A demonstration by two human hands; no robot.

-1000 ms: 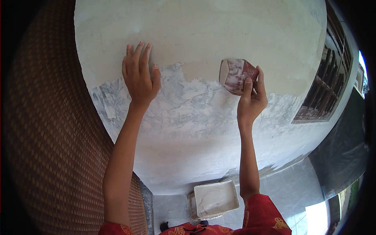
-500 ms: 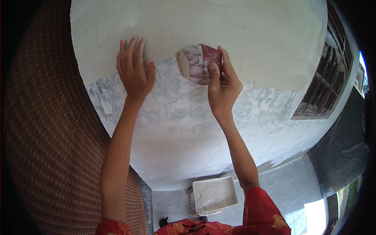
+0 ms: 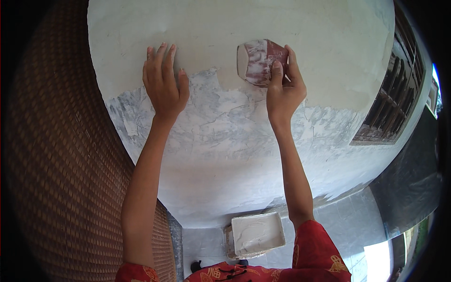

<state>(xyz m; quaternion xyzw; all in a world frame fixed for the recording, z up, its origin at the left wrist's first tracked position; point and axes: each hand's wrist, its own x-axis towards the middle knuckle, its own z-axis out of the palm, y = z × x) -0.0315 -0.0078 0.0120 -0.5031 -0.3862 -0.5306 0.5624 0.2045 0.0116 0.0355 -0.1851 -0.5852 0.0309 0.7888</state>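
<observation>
The right hand (image 3: 285, 94) holds a maroon putty spreader (image 3: 259, 61); its grip is closed on the right-hand end, thumb on the near face. White putty coats the spreader's left portion. The spreader is at the wall (image 3: 216, 183), over the lower part of the smooth cream coat (image 3: 329, 51), just above the patchy grey-white band (image 3: 211, 120).

The left hand (image 3: 166, 91) is positioned to the left, well apart from the spreader. Its grip is wide and unloaded: fingers extended, palm toward the wall. Palm contact cannot be determined.

A rectangular tub (image 3: 283, 230) containing pale putty (image 3: 257, 231) is located below, near the wall's base. A brown woven panel (image 3: 70, 141) borders the wall at left; a dark-framed window (image 3: 389, 101) is at right.
</observation>
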